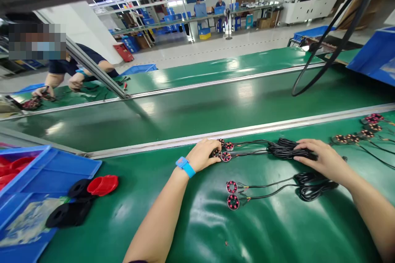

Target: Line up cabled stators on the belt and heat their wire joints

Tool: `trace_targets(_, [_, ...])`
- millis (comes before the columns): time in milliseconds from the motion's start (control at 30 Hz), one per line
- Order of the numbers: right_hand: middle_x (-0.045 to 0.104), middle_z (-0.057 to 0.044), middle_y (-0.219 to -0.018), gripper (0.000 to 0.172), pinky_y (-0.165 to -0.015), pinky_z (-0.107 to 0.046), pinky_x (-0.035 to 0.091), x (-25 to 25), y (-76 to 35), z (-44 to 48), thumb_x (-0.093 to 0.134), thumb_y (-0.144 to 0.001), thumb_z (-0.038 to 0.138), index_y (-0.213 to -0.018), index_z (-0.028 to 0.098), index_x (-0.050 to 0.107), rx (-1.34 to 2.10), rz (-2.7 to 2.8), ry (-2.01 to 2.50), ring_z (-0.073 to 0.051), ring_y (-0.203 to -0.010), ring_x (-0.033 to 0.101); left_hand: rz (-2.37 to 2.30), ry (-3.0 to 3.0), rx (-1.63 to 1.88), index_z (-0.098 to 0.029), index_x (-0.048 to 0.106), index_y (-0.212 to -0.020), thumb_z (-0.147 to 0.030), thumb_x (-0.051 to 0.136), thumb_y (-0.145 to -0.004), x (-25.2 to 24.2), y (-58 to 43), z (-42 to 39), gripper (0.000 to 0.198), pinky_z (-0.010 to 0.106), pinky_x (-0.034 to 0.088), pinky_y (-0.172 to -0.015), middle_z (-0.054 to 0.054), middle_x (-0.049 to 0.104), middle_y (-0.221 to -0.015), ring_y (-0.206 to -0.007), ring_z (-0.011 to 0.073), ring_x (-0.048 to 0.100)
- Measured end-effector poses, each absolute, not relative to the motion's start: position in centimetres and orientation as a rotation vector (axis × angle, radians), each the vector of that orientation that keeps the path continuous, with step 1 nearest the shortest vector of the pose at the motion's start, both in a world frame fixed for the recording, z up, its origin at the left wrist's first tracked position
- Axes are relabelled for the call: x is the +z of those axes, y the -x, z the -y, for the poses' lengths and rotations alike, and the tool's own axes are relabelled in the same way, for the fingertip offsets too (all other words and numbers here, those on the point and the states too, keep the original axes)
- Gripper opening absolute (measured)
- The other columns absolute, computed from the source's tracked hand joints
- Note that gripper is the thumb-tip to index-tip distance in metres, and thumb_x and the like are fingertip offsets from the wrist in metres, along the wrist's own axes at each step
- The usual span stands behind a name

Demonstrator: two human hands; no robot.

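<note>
My left hand [202, 157], a blue band on its wrist, curls its thumb and fingers around the left side of a small cluster of ring-shaped motor stators [226, 156] with red and copper windings. Black leads run right from them to a coiled cable bundle [282, 148]. The bundle's right end is between the thumb and fingers of my right hand [322, 159]. Nearer to me lie two more stators [233, 202], side by side, with their own coiled black cables [316, 189]. Part of the left cluster is hidden by my fingers.
Further stators [352, 139] with cables lie at right. On the left are a blue bin [70, 162] with red parts, a loose red part [103, 185] and black parts [69, 213]. A metal rail [173, 143] borders the conveyor belt [197, 107]. A co-worker handles parts across it.
</note>
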State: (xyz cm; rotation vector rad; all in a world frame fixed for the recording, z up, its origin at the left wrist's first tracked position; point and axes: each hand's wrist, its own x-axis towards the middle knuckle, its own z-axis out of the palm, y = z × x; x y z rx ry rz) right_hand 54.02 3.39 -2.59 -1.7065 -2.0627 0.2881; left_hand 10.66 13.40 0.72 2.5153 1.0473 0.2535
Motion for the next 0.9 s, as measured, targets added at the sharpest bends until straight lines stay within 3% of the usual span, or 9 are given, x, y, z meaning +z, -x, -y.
trace_targets(167, [0.066,-0.005,-0.114,0.029,-0.096,-0.050,0.046,-2.3,-53.7,-3.2,0.057,-0.089,0.056,-0.101,0.030,0.066,0.185,2.058,1.678,-0.030,-0.107,0.060,-1.099,-2.548,0.221,-0.024,0.053,-0.100,-0.028,0.073,-0.078,0.8,-11.3,-13.3,0.029,0.037,0.044,-0.089,0.004,0.064,-0.116,-0.104,0.0261,0.054])
trace_targets(400, [0.065,-0.007,-0.112,0.026,-0.096,-0.048,0.045,-1.4,-52.5,-3.1,0.054,-0.093,0.049,-0.102,0.028,0.065,0.067,2.031,1.669,-0.030,-0.105,0.061,-1.102,-2.662,0.193,-0.023,0.050,-0.088,-0.022,0.064,-0.081,0.9,-11.5,-13.3,0.016,0.033,0.042,-0.080,0.002,0.061,-0.094,-0.088,0.0227,0.053])
trace_targets(567, [0.067,-0.008,-0.112,0.031,-0.092,-0.047,0.046,-0.7,-51.7,-2.9,0.052,-0.094,0.053,-0.100,0.025,0.063,-0.114,1.987,1.608,-0.030,-0.103,0.062,-1.022,-2.646,0.114,-0.021,0.052,-0.085,-0.025,0.069,-0.083,0.6,-11.1,-13.8,0.018,0.036,0.044,-0.085,0.004,0.062,-0.106,-0.097,0.0238,0.057])
trace_targets(767, [0.067,-0.006,-0.086,0.037,-0.067,-0.038,0.047,0.6,-51.2,-3.3,0.048,-0.094,0.058,-0.103,0.023,0.058,-0.057,1.916,1.787,-0.026,-0.074,0.062,-1.013,-2.614,0.089,-0.019,0.051,-0.080,-0.023,0.074,-0.081,0.2,-10.9,-13.9,0.024,0.040,0.044,-0.094,0.006,0.060,-0.122,-0.108,0.0255,0.058])
trace_targets(900, [0.067,-0.007,-0.093,0.035,-0.075,-0.040,0.047,-0.1,-51.8,-4.8,0.047,-0.094,0.054,-0.099,0.022,0.057,0.053,2.213,1.769,-0.027,-0.084,0.061,-1.049,-2.610,0.076,-0.019,0.052,-0.081,-0.022,0.075,-0.081,0.6,-11.2,-13.6,0.023,0.035,0.046,-0.086,0.005,0.061,-0.111,-0.100,0.0230,0.059])
